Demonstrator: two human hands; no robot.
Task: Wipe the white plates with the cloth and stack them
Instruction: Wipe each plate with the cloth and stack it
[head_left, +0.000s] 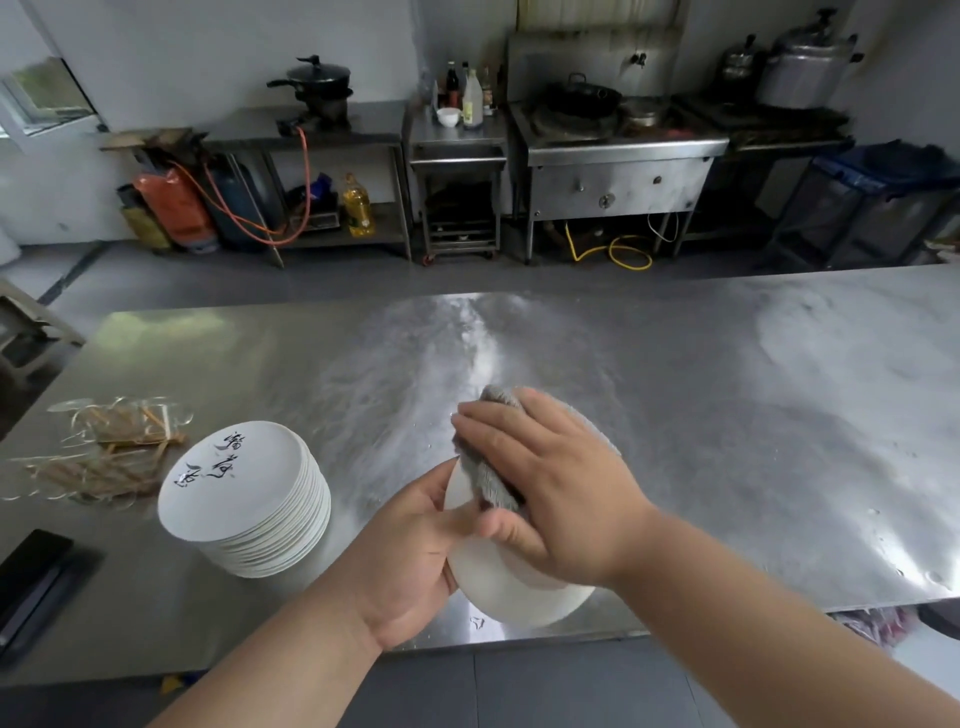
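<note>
Brushed steel table (675, 415): your left hand (410, 561) grips a smooth round plate (519, 592) by its rim; your right hand (550, 478) presses a grey ribbed cloth (488, 478) flat on it, beside the stack (249, 509).

a commercial kitchen — the long stainless steel worktop (675, 415) in front faces a steel wok range (618, 156) with a black wok (582, 98) on it. large pressure cookers (805, 67) stand on the back counter, sauce bottles (470, 93) on a steel trolley, and gas cylinders (176, 208) with orange hose (306, 171) — all on a bare grey floor.
</note>
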